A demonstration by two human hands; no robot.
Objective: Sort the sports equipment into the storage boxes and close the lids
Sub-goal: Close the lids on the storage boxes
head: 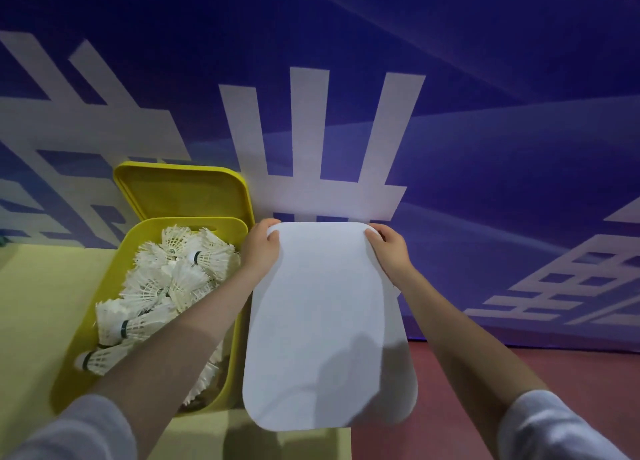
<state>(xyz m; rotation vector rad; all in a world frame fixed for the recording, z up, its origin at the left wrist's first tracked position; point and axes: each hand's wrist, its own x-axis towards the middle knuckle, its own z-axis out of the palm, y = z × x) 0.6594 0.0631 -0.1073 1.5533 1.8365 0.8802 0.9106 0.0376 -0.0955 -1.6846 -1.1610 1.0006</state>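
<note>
Head view: both hands gripped the far corners of a white lid (329, 324), left hand (262, 248) at its far-left corner, right hand (389, 248) at its far-right, fingers curled over the edge. Lid lay flat, covering whatever box sat beneath, just right of an open yellow box (104, 286) heaped with white shuttlecocks (166, 286). Yellow lid (183, 191) stood propped behind it against the blue wall banner (485, 148).

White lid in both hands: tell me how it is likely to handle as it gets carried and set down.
The white lid probably stays stiff: gripped only at its far corners by the left hand and right hand, it shows no sag. It looks thin, so likely light. Its smooth surface may be slippery.
</note>
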